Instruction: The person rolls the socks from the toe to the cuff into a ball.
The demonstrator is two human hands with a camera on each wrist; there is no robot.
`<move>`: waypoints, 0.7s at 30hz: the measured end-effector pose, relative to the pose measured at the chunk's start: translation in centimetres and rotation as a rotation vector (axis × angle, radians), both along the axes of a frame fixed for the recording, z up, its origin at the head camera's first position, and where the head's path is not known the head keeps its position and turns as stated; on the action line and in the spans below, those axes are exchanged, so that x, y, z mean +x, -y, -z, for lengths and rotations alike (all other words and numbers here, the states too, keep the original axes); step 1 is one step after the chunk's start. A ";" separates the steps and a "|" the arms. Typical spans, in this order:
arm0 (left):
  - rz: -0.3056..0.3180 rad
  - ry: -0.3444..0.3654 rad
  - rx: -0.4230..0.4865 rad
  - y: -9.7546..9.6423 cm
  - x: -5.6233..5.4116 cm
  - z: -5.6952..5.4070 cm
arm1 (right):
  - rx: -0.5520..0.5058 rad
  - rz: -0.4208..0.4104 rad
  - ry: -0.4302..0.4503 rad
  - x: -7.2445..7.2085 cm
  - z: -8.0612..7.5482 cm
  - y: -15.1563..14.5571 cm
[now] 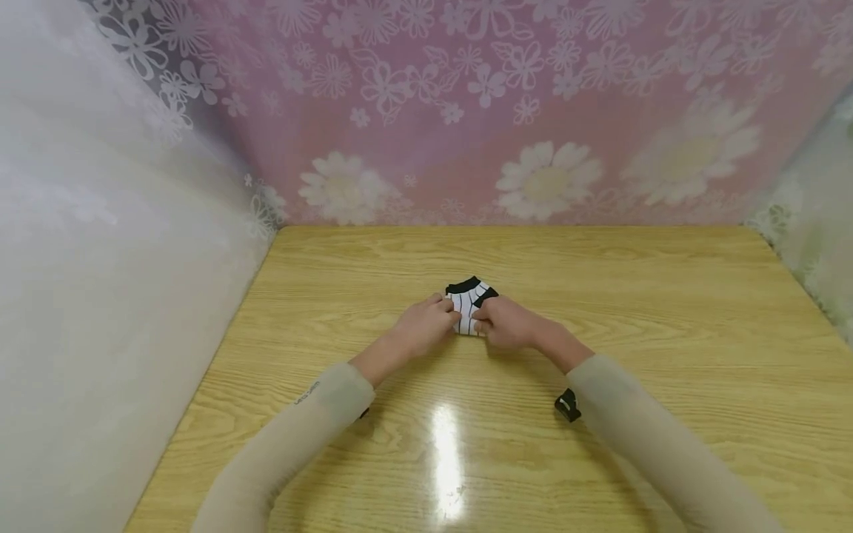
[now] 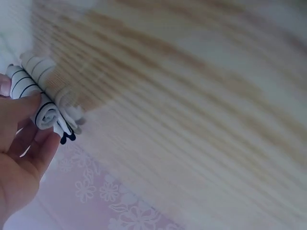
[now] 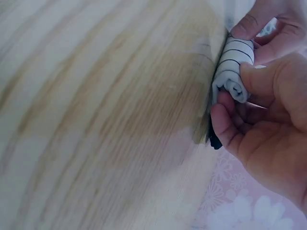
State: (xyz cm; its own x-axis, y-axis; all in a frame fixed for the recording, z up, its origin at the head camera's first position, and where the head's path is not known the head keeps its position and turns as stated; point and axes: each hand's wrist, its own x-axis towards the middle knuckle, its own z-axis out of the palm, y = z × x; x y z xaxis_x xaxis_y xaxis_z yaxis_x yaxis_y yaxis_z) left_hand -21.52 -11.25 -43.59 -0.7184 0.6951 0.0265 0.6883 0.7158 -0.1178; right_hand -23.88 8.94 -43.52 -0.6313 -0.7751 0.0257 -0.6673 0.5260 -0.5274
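Note:
A white ankle sock (image 1: 464,305) with thin black stripes, a black cuff and a black heel patch lies on the wooden table. Its near end is rolled up, and the spiral of the roll shows in both wrist views. My left hand (image 1: 425,326) grips one end of the roll (image 2: 47,115), thumb on top and fingers beneath. At the other end my right hand (image 1: 512,323) holds the roll (image 3: 235,60) between thumb and fingers. Black fabric sticks out flat beyond the rolled part.
The wood-grain table (image 1: 333,266) meets a pink flowered wall (image 1: 426,170) at the back and a pale wall (image 1: 120,296) on the left. A black strap piece (image 1: 568,406) shows under the right sleeve. Light glares off the tabletop near the front.

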 end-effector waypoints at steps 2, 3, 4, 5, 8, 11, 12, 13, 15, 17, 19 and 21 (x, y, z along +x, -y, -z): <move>-0.007 0.016 0.008 0.1 -0.1 0.0 | -0.005 0.018 0.028 -0.1 0.0 0.1; -0.010 0.029 0.017 0.2 -0.2 0.0 | -0.001 0.041 0.021 0.0 0.0 0.1; -0.012 0.045 0.032 0.2 -0.3 0.1 | 0.004 0.062 -0.011 0.1 0.0 0.1; -0.014 0.061 0.048 0.3 -0.5 0.1 | 0.012 0.079 -0.055 0.3 0.0 0.2; -0.023 0.115 0.087 0.1 -0.9 0.0 | 0.088 0.096 -0.262 1.1 -0.2 0.1; -0.036 0.151 0.100 0.0 -1.2 -0.1 | 0.167 0.076 -0.467 1.8 -0.1 0.1; -0.039 0.155 0.098 0.0 -1.3 -0.1 | 0.188 0.071 -0.508 1.9 0.0 0.1; -0.044 0.156 0.092 0.0 -1.2 0.0 | 0.197 0.073 -0.528 2.1 0.2 0.0; -0.043 0.122 0.059 0.0 -1.1 0.1 | 0.188 0.091 -0.533 2.2 0.6 0.0; -0.036 0.057 0.010 0.1 -0.9 0.1 | 0.173 0.102 -0.519 2.2 0.9 0.0; -0.034 -0.003 -0.032 0.1 -0.6 0.2 | 0.163 0.102 -0.495 2.1 1.0 0.1; -0.027 -0.053 -0.064 0.1 -0.4 0.1 | 0.163 0.096 -0.459 1.8 1.1 0.2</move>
